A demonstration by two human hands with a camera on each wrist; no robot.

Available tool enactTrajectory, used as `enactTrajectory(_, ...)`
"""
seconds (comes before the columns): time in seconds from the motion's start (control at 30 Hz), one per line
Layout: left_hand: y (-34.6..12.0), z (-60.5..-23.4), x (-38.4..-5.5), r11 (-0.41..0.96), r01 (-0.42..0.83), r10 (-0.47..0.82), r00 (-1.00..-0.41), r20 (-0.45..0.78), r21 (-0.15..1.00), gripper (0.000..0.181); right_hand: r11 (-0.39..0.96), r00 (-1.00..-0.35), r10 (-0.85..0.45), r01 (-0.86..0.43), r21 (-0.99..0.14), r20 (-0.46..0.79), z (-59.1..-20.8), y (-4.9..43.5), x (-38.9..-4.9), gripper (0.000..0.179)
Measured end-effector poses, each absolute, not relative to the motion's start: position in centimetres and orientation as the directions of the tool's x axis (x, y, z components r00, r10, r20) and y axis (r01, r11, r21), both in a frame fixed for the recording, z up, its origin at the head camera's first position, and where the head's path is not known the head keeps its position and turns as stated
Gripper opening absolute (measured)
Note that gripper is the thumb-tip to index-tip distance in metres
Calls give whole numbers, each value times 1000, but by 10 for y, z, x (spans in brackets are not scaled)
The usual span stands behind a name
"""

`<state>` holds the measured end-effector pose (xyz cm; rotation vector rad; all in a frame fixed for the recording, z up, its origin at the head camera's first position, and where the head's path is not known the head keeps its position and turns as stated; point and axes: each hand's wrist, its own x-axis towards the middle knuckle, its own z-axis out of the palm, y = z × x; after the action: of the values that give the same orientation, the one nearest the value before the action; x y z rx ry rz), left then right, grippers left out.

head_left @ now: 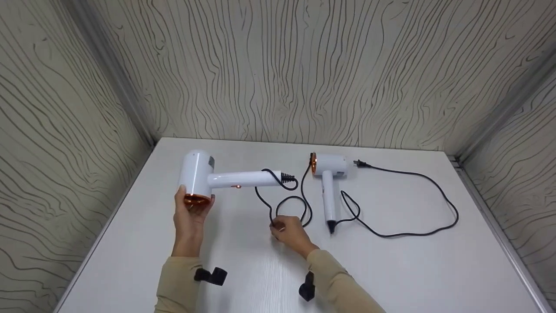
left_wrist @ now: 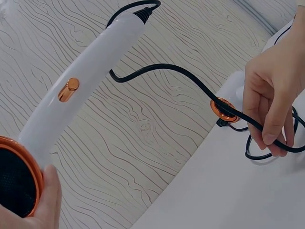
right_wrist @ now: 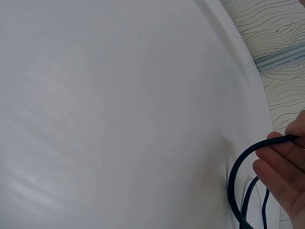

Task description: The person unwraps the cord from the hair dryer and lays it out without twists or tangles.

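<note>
A white hair dryer (head_left: 196,171) with a copper-coloured rim is held up over the table by my left hand (head_left: 190,224), thumb and fingers gripping the head at its rim. Its handle (head_left: 243,179) points right, and a copper-coloured switch (left_wrist: 69,89) shows on it. The black cord (left_wrist: 164,67) wraps over the handle end and runs down to my right hand (head_left: 292,232). There the thumb and fingers pinch the cord, as the right wrist view also shows with the cord (right_wrist: 238,164) curving away below. More cord lies in a loop beyond that hand.
A second white hair dryer (head_left: 330,165) lies on the white table (head_left: 412,269), handle toward me. Its black cord (head_left: 456,213) sweeps out to the right, ending in a plug (head_left: 361,164) near the dryer's head. Wood-patterned walls (head_left: 278,74) enclose the back and sides.
</note>
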<state>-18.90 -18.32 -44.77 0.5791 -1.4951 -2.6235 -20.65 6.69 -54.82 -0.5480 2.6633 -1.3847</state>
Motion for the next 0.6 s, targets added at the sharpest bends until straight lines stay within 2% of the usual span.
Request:
enactTrajectory(0.3,-177,-450,-192,-526,-147,-214,-930,-298,838,65,454,-938,-333,-253,-854,101,-536,65,-207,18)
enactTrajectory(0.6,-172,-451,-192,-525,-165,-205,-928,-312,835,68,389,-930,-247,-352,-851,272,-515,60,-202,16)
